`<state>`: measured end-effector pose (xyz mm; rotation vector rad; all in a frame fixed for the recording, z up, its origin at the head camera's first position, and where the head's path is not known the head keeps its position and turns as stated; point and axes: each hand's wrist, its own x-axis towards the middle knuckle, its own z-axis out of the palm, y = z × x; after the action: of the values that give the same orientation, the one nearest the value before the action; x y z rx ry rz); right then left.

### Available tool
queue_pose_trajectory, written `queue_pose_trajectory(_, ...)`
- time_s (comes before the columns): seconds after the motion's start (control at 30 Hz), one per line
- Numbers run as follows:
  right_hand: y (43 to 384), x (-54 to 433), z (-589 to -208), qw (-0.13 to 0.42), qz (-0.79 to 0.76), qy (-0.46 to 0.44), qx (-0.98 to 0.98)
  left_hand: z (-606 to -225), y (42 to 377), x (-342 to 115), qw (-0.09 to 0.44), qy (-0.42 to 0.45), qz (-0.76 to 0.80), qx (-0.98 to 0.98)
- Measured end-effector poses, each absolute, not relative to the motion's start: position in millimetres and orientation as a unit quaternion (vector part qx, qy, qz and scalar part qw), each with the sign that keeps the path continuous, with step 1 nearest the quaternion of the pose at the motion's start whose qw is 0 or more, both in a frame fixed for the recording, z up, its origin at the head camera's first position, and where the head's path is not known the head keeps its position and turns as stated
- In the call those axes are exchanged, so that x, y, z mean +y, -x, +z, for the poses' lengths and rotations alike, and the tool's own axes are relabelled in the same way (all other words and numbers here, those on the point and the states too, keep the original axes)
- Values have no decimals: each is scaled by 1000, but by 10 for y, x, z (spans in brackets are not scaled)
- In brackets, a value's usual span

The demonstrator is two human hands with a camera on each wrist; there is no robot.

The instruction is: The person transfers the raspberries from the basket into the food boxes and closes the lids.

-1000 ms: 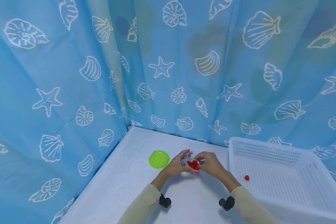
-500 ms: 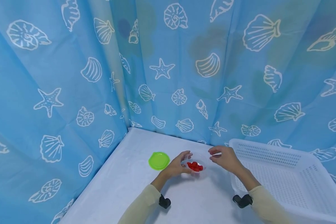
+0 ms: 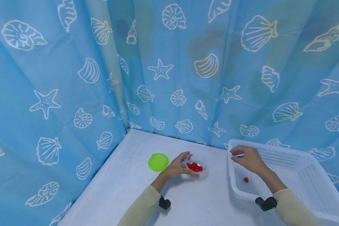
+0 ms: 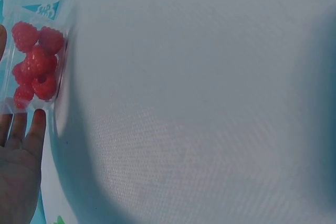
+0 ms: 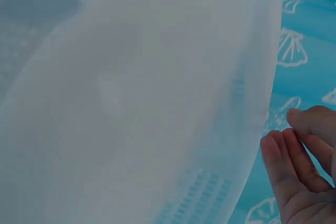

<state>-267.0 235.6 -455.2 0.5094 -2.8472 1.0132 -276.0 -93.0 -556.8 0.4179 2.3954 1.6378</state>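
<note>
My left hand (image 3: 176, 168) grips a clear plastic tub (image 3: 204, 161) from its left side, fingers and thumb round its wall. Several red raspberries (image 4: 38, 62) lie heaped in the tub and show through its wall in the left wrist view. Over the left rim of the white basket (image 3: 292, 150) is my right hand (image 3: 249, 159), its fingers bent loosely with nothing between them. One raspberry (image 3: 246, 180) lies on the basket floor, below that hand in the head view.
A bright green round lid (image 3: 158, 162) lies on the white-covered table (image 3: 124, 188), left of the tub. Blue curtains (image 3: 180, 72) printed with seashells and starfish close off the back and left sides.
My right hand has gone from the tub's opening rightward to the basket's left rim. The left hand and the tub have stayed nearly in place.
</note>
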Motion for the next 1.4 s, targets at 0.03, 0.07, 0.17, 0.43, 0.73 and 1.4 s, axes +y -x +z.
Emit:
queue_pose_trajectory(0.03,2689,2390,-4544,32,327,-162,-930,-5561,2762,-935,104,-140,555,813)
queue_pose_trajectory(0.07,2713,2425,-4538,27,323,-159,-933,-5552,2765,-941,104,-139,556,813)
queue_pose_trajectory(0.17,2777,2514,-4524,2,314,-141,-939,-5536,2777,-952,104,-137,556,813)
queue_pose_trajectory(0.43,2916,2719,-4512,-75,304,-100,-944,-5556,2802,-931,104,-140,556,813)
queue_pose_trajectory(0.73,3023,2928,-4692,-199,345,-15,-917,-5581,2793,-914,110,-136,566,806)
queue_pose_trajectory(1.4,2989,2898,-4940,-325,318,64,-888,-5615,2812,-890,112,-143,579,795)
